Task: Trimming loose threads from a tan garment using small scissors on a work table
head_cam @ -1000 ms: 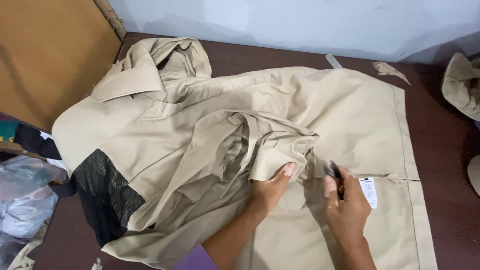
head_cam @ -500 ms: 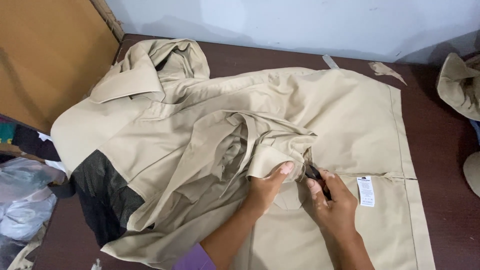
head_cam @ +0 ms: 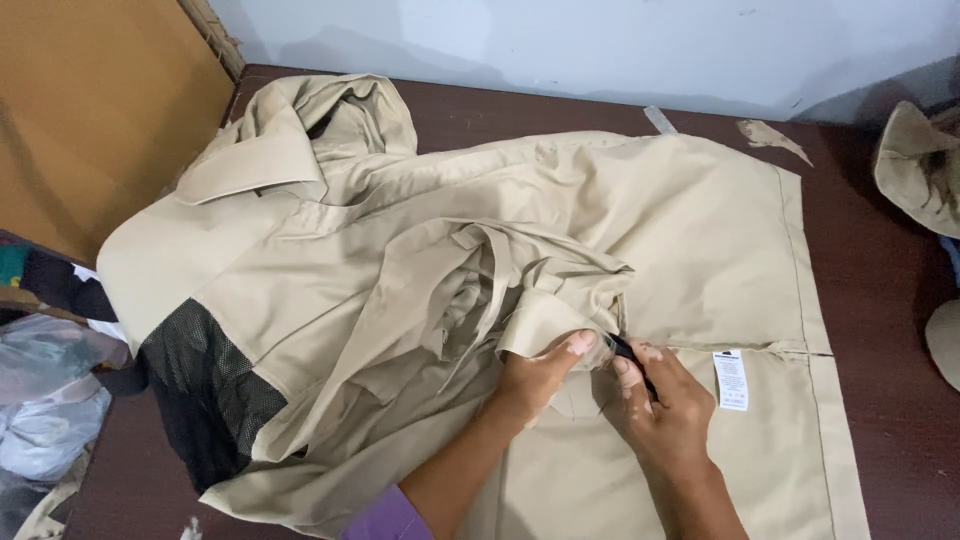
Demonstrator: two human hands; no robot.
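Cardboard sheet [head_cam: 90, 110], plastic bags [head_cam: 45, 400], fabric scrap [head_cam: 772, 136]

Jacket [head_cam: 480, 300] on table [head_cam: 880, 300] — label [head_cam: 731, 379] right of both hands
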